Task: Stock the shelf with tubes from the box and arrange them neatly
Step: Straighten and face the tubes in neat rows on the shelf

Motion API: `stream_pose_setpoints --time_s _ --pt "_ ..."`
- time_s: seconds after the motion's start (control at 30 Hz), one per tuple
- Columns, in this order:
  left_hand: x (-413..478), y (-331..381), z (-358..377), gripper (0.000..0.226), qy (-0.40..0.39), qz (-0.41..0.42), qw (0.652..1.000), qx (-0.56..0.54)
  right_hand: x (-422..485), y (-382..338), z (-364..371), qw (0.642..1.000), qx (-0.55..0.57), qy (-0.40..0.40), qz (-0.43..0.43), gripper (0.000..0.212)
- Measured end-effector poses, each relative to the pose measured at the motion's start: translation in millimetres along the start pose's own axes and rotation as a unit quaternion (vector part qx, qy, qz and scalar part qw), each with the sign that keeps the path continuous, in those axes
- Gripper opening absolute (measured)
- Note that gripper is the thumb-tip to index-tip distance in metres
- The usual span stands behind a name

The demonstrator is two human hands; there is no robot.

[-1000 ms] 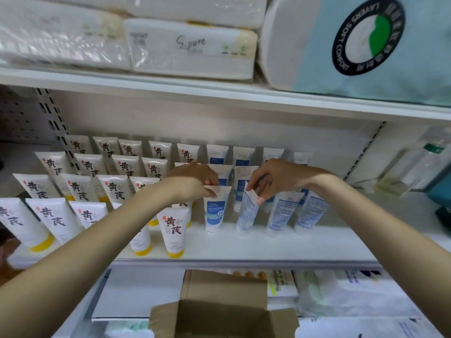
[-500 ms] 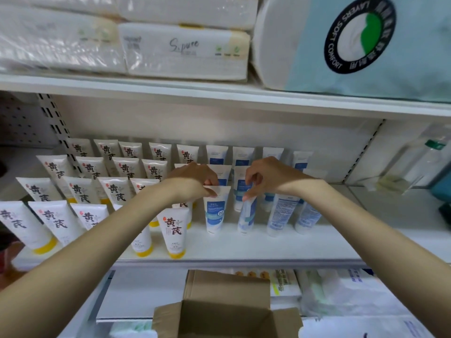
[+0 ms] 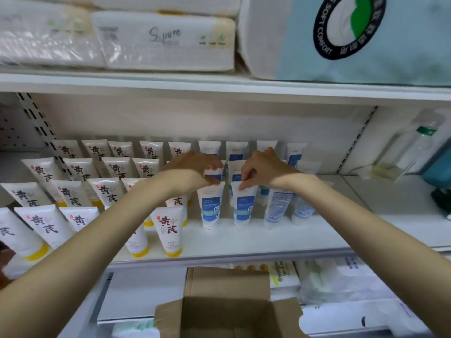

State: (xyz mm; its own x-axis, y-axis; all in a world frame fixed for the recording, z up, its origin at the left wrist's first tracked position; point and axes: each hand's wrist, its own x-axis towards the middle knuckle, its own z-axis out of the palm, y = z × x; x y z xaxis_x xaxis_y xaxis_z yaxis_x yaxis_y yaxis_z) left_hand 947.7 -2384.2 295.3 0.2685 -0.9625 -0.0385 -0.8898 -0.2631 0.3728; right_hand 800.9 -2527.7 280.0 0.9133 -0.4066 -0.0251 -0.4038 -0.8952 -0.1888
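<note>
left hand [image 3: 192, 170] fingers pinch crimped top of blue-label tube [image 3: 211, 208] near shelf [image 3: 268, 242] front edge; right hand [image 3: 267, 170] pinches neighbouring tube [image 3: 244, 208] top; both upright.

A shop: white shelf [image 3: 244, 242] stocked with rows of tubes [image 3: 168, 230] and tissue packs [image 3: 166, 42]

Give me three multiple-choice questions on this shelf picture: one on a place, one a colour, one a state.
1. The cardboard box sits: A) on the top shelf B) below the tube shelf C) beside the bottle.
2. Caps of the left-side tubes are: A) yellow B) red C) green.
3. The right hand: A) hangs idle B) pinches a blue-label tube C) grips the box.
Answers: B, its flaps show under the shelf edge; A, yellow ends stand on the shelf; B, it nips the tube's top.
</note>
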Motion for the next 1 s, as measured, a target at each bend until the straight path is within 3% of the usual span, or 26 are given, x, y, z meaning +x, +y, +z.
stream_pose_setpoints --time_s 0.17,0.4,0.6,0.8,1.0 --pt "3.6 16.3 5.0 0.042 -0.004 0.032 0.999 0.028 -3.5 1.9 3.0 1.000 0.010 0.001 -0.001 0.020" --pt "22.0 36.2 14.7 0.064 -0.006 0.013 0.996 0.089 -41.8 39.8 -57.7 0.993 0.110 0.037 -0.009 0.015" --pt "37.1 53.1 25.7 0.043 -0.055 0.010 0.992 0.113 -54.9 69.6 -52.0 0.997 0.069 -0.033 0.018 0.021" --pt "38.6 53.9 33.5 0.039 -0.076 -0.035 0.988 0.128 -43.2 69.3 -27.1 0.994 0.076 -0.070 -0.030 0.006" --pt "36.5 59.5 32.0 0.046 -0.076 -0.066 0.989 0.106 -39.4 63.1 -21.3 0.995 0.075 -0.056 -0.026 0.023"
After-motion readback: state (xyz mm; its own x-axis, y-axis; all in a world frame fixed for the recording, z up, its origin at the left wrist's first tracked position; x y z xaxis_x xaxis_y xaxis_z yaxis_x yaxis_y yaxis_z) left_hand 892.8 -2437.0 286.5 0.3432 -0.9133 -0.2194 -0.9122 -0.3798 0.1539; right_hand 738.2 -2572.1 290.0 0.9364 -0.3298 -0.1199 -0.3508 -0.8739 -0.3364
